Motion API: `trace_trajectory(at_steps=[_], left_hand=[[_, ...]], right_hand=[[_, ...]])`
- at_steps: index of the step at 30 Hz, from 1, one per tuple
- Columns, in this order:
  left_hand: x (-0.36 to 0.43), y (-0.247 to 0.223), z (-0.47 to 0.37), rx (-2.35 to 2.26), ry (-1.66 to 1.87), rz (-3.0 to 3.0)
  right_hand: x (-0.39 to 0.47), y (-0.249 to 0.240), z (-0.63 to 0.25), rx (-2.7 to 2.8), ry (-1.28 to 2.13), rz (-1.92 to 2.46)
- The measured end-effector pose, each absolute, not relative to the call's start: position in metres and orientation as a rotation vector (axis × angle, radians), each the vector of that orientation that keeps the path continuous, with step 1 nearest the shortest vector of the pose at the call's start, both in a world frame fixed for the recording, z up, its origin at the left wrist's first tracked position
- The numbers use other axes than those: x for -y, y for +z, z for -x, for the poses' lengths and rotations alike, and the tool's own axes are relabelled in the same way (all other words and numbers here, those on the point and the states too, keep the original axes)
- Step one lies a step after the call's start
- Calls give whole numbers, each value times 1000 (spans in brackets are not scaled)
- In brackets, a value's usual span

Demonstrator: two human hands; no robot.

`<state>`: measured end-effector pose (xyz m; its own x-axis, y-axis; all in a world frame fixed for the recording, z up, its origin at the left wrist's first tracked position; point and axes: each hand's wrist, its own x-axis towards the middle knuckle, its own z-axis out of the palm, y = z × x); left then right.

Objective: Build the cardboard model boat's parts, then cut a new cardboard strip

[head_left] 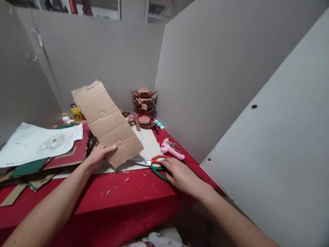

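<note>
A long piece of brown cardboard (108, 120) with creases and a torn top edge is held up, tilted, in my left hand (99, 156). The thumb lies on its front and the other fingers are hidden behind it. My right hand (177, 173) is closed on the scissors (146, 163), which have one orange and one green handle. Their blades point left towards the lower right edge of the cardboard; whether they touch it I cannot tell. Just beyond the right hand lies a pink glue gun (171, 151).
Stacked small brown model boats (144, 103) stand at the back corner near a white-and-teal tube (159, 125). Cardboard scraps (31, 171) and a drawn-on paper (38, 144) lie left, before a yellow bottle (76, 112). Grey panels (210, 68) enclose the red-covered table (123, 192).
</note>
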<state>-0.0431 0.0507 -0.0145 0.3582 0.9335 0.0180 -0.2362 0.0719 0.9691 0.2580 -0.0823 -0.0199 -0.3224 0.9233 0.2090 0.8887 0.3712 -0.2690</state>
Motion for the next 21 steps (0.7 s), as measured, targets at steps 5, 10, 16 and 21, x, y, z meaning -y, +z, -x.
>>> trace_trajectory(at_steps=[5,10,16,21], left_hand=[[-49,-11,47,-752,999,-1089],[-48,-3,51,-736,1094,-1011],[-44,10,57,-703,1188,-943],[-38,23,65,-679,1308,-902]], right_hand=[[65,-14,-253,2366,211,1635],[59,-23,-261,2327,295,1739],[67,-19,-273,2178,479,1710],[62,-13,-269,1845,599,1542]])
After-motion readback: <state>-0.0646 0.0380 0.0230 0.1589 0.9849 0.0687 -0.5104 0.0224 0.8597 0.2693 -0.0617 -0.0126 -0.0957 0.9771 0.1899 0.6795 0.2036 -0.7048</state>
